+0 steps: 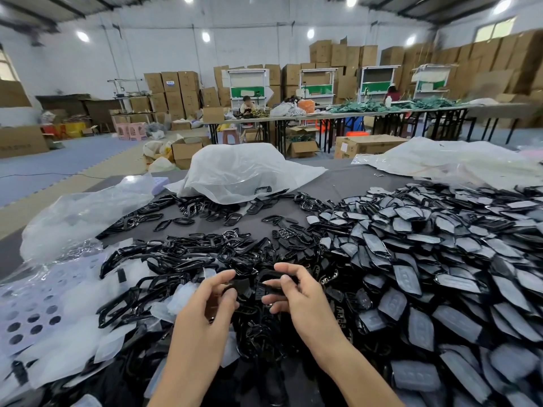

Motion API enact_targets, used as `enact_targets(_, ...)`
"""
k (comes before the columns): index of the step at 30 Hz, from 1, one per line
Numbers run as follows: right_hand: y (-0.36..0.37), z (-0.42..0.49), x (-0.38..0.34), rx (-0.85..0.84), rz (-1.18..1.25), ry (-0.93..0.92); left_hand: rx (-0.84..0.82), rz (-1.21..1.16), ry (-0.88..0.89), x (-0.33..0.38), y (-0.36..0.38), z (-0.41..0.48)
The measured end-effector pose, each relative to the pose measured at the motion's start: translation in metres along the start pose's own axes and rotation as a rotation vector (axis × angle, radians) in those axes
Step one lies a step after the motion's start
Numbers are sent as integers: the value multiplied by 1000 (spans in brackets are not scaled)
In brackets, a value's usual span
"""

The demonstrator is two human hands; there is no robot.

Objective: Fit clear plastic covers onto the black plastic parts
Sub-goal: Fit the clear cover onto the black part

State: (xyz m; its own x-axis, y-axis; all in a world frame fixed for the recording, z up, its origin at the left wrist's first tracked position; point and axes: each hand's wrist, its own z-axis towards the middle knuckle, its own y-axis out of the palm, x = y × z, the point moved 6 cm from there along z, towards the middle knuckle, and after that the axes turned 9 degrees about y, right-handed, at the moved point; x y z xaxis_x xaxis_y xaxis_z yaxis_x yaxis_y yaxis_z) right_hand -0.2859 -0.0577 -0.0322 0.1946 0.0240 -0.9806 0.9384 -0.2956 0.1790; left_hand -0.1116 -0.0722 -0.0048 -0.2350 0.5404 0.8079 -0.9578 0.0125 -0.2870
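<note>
Low in the middle of the head view, my left hand (216, 301) and my right hand (293, 292) meet over the table. Between them is a black plastic part (260, 284). My left fingers pinch its left end and my right fingers curl round its frame-shaped right end. Whether a clear cover sits on it I cannot tell. Loose black frames (182, 259) lie heaped just beyond and to the left of my hands. Thin clear covers (70, 342) are spread at the lower left. A large pile of covered black parts (440, 259) fills the right side.
A crumpled clear plastic bag (241, 171) lies at the table's far middle, another bag (79, 212) at the left, and a plastic sheet (446, 160) at the far right. Beyond the table are long tables, cardboard boxes (364, 145) and seated people.
</note>
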Motion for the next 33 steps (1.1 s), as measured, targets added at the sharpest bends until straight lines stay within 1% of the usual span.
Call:
enact_targets(3,5,-1,2,-35,-16,-4,15,-107,-68,-1,0,-1)
enact_targets(10,11,-6,-4,-74,-24,-85,48,-268,-128,-5,1,1)
enact_targets(18,14,-12,-8,-93,56,-78,52,-274,-109,-8,2,2)
enact_targets(21,18,-15,-11,-132,30,-92,43,-215,-73,-9,1,3)
enact_targets(26,24,-18,-12,-187,-9,-105,-23,-220,-90,-11,6,1)
enact_targets(30,22,-18,-14,-170,-77,-127,-19,-198,-99,-13,6,1)
enact_targets(33,19,-18,-15,-130,-132,-159,-28,-248,-149,-17,7,2)
